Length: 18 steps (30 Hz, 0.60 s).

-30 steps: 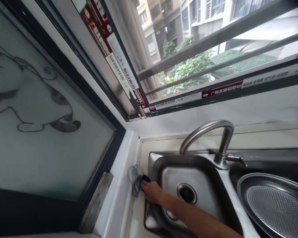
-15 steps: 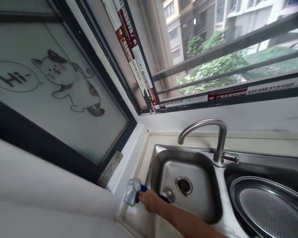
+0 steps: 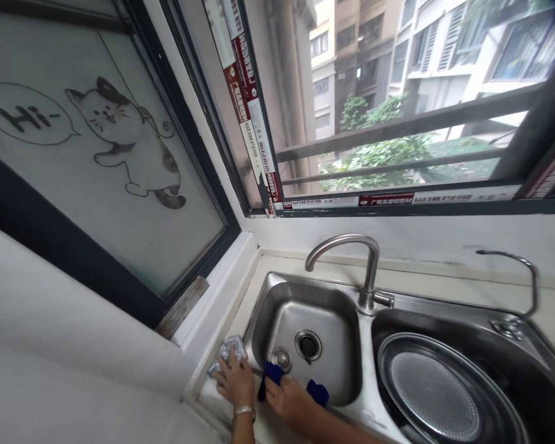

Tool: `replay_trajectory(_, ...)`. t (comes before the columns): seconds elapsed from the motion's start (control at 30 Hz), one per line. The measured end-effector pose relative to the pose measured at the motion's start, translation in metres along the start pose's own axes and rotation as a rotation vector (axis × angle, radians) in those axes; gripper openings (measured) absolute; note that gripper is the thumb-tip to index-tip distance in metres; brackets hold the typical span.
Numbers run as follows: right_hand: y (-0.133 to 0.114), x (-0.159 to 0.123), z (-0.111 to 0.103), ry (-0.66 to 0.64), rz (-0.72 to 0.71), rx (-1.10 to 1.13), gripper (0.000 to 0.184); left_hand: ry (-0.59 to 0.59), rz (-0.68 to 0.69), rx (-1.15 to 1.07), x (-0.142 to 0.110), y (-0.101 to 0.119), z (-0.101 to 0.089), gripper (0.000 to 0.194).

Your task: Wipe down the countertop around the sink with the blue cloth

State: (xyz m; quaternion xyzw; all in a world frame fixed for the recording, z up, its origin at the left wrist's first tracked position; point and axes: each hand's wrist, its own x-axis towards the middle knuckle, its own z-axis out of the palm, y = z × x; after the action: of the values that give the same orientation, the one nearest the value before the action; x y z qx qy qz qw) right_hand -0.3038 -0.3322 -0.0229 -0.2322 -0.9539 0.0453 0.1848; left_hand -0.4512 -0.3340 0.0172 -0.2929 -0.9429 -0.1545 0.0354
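On the counter strip left of the sink lies a silvery, crinkled packet [image 3: 232, 346]. My left hand [image 3: 238, 383], with a bracelet at its wrist, rests on this packet with fingers spread. A dark blue cloth [image 3: 274, 372] is bunched in my right hand [image 3: 290, 401] at the left front rim of the sink. Part of the cloth shows on the far side of my right hand, over the basin edge. My right fingers are closed round the cloth and partly hidden by it.
The left steel basin [image 3: 326, 308] has a drain [image 3: 308, 345] and a round metal stopper [image 3: 281, 358]. Behind it stands a curved faucet [image 3: 372, 265]. An oval perforated tray [image 3: 435, 394] lies in the right basin. A thin bent spout [image 3: 534, 283] rises farther right. Walls and windows border the counter.
My left hand has come into view and onto the silvery packet. My right hand, with the blue cloth, has moved away from the packet toward the basin. The view has swung right.
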Motion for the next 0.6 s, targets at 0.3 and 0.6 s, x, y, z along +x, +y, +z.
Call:
replay_trajectory(0.3,0.044,-0.140,-0.022,0.181,0.143,-0.277,0.062,-0.071,0.089,-0.009,-0.010,-0.016,-0.001,0.044)
replay_trajectory(0.6,0.070,-0.215,-0.056,0.255,0.158,-0.145,0.070,-0.412,0.437,-0.181,-0.083,0.040,-0.003,0.044)
